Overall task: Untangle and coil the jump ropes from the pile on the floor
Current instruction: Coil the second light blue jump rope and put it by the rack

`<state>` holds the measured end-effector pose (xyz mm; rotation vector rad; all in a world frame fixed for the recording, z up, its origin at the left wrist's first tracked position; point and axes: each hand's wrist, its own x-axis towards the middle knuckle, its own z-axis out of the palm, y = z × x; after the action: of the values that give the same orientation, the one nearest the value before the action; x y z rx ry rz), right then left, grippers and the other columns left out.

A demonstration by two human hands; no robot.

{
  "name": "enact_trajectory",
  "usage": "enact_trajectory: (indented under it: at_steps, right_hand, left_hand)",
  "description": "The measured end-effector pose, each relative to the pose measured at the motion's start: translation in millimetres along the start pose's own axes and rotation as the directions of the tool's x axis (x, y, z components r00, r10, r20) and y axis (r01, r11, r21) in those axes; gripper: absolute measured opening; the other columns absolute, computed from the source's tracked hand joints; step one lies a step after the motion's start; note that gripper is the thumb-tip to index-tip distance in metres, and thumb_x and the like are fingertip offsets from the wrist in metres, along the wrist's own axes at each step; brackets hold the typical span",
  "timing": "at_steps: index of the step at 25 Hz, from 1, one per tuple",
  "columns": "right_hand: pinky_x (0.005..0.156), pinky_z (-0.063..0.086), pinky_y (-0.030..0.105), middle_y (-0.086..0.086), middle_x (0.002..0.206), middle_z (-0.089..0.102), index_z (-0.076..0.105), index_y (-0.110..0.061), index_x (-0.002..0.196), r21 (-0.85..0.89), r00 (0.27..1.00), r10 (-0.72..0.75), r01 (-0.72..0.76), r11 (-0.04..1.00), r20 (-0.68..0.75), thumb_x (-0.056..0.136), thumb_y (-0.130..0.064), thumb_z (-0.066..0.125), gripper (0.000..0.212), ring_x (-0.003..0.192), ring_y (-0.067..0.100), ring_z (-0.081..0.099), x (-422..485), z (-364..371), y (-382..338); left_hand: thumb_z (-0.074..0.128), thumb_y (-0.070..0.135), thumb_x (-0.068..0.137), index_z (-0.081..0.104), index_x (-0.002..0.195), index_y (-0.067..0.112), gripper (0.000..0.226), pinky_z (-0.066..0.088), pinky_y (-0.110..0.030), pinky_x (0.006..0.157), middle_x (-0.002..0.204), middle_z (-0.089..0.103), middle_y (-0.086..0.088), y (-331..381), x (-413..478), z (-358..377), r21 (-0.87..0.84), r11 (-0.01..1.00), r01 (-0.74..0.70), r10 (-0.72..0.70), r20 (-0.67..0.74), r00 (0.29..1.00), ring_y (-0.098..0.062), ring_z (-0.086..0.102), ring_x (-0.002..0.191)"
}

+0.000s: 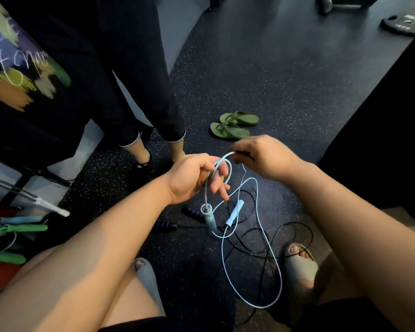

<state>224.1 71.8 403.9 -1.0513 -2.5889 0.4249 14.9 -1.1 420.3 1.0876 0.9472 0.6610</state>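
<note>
A light blue jump rope [256, 238] trails from my hands down to the dark floor. My left hand [194, 178] holds a small loop of it, and one blue handle [209, 218] hangs just below that hand. My right hand [261, 156] pinches the same rope at the top of the loop. The second blue handle [235, 213] lies on the floor. A black rope [285, 238] with purple-banded handles [192, 212] lies tangled under the blue one.
Another person's legs [153, 130] stand close in front at the left. Green flip-flops [233, 125] lie beyond my hands. Green and blue rope handles [19, 227] sit at the left edge. My feet in grey slides [300, 262] flank the ropes. A weight plate [403, 21] lies far right.
</note>
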Motion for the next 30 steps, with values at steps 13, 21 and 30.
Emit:
enact_trajectory:
  at_steps: [13, 21, 30]
  right_hand:
    - [0.092, 0.053, 0.038, -0.005, 0.107, 0.072, 0.066, -0.022, 0.117, 0.226, 0.9, 0.156, -0.265, 0.937, 0.407, 0.094, -0.034, 0.064, 0.026, 0.099, 0.015, 0.067, -3.9, 44.5, -13.5]
    - [0.101, 0.043, 0.038, -0.001, 0.123, 0.065, 0.051, -0.021, 0.133, 0.223, 0.96, 0.203, -0.244, 0.944, 0.191, 0.091, -0.066, 0.049, 0.062, 0.119, 0.02, 0.059, -4.4, 40.6, -12.1]
    - [0.06, 0.043, 0.025, -0.002, 0.067, 0.061, 0.055, -0.014, 0.094, 0.395, 0.943, 0.261, -0.325, 0.859, 0.208, 0.108, -0.029, 0.037, 0.027, 0.054, 0.005, 0.052, -0.8, 49.4, -21.3]
  left_hand:
    - [0.02, 0.008, 0.097, 0.055, 0.098, 0.005, 0.034, 0.035, -0.027, 0.055, 0.049, 0.033, 0.008, 9.0, 7.4, -9.4, -0.37, 0.921, -0.119, 0.065, -0.155, 0.986, -0.006, 0.024, 0.036]
    - [0.024, 0.007, 0.098, 0.056, 0.101, 0.004, 0.033, 0.035, -0.025, 0.052, 0.053, 0.037, 0.005, 3.3, 9.2, -9.4, -0.303, 0.948, -0.099, 0.052, -0.16, 0.986, -0.008, 0.024, 0.038]
    - [0.022, 0.017, 0.099, 0.052, 0.089, 0.009, 0.033, 0.045, -0.029, 0.062, 0.047, 0.036, 0.006, 12.1, 3.9, -1.0, -0.403, 0.914, -0.039, 0.008, -0.079, 0.997, -0.013, 0.036, 0.04]
